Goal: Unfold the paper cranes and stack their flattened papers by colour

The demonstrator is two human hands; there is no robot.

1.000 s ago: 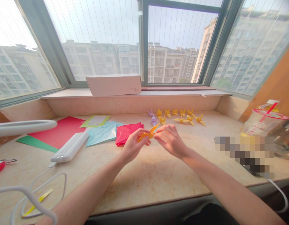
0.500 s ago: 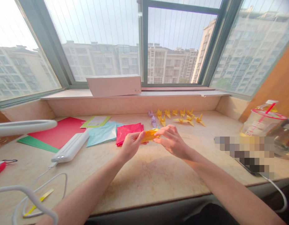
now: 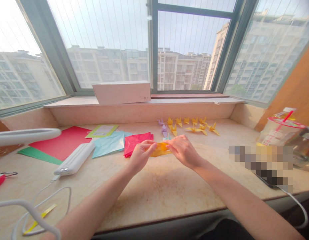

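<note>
Yellow paper held between the hands, above the near-middle part of the pale surface (image 3: 154,193). The left hand (image 3: 141,153) pinches the left end of the yellow paper (image 3: 159,151) between thumb and fingers; the right hand (image 3: 183,150) pinches its right end, the grip partly hidden by its own knuckles. 1.0 s ago the piece stood as a narrow, sharp point, and 0.5 s ago as a compact folded band; it now shows as a thinner, flatter strip spanning the gap between the 2 hands, with light seeming to pass through it. The change suggests that folds have been loosened or opened out, so the piece appears to be at an intermediate stage, unlike the finished shapes beyond it: 9 yellow cranes (image 3: 173,129) and 2 purple cranes (image 3: 164,130), which stand unmoved on the far side. The red papers (image 3: 136,142) lie just left of the work, also unchanged. Individual creases are too blurred to tell.
</note>
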